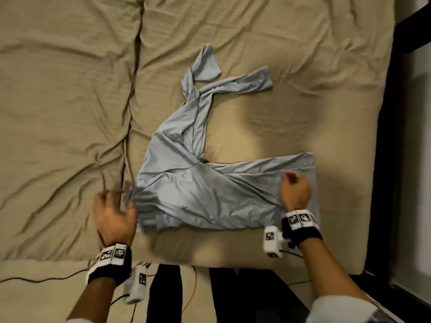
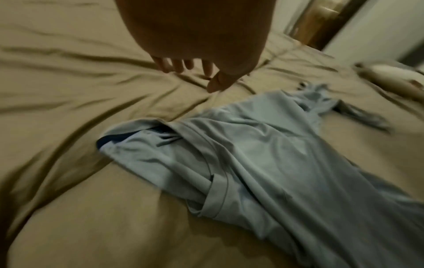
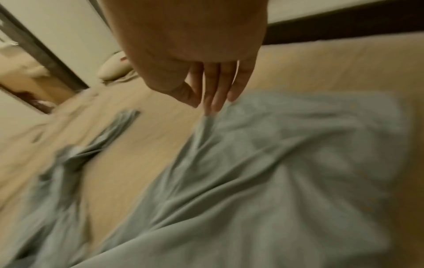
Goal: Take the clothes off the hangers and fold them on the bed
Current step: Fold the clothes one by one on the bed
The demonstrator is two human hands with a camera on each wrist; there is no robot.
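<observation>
tan bed [image 1: 70, 113], pillow [image 2: 390, 76] beyond shirt [image 1: 210, 194]

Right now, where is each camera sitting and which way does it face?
Head: above the bed, looking down at the blue shirt; left hand, right hand and both forearms show.
Left wrist: along the left hand, across shirt and bed.
Right wrist: along the right hand, fingers over shirt.
All share the shirt.

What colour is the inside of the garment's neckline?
Dark navy blue, against the light blue garment; clearest in the left wrist view.
</observation>
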